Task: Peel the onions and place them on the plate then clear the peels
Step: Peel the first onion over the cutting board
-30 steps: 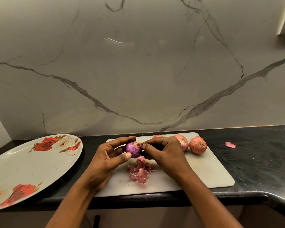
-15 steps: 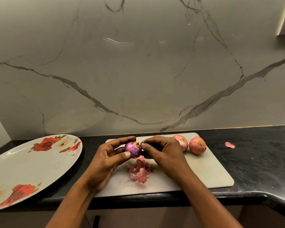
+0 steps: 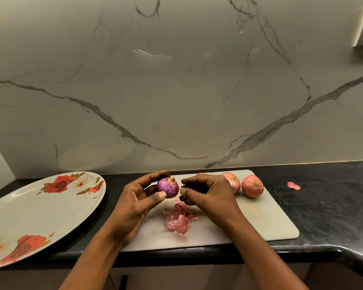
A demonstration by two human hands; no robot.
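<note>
Holding the purple onion (image 3: 168,187), left hand (image 3: 134,204) faces right hand (image 3: 208,195) (fingers curled).

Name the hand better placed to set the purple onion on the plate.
Left. The left hand grips the purple onion, and the plate lies on its side; the right hand is farther away.

The peeled onion (image 3: 168,187) above the cutting board (image 3: 260,222) is smooth and shiny. The unpeeled onions (image 3: 252,186) on the board have dry, papery skin. The peels (image 3: 179,218) on it are thin and crinkly. The board looks like dull white plastic. The plate (image 3: 29,210) left of it is glossy. The black stone counter (image 3: 333,206) under it shines.
</note>
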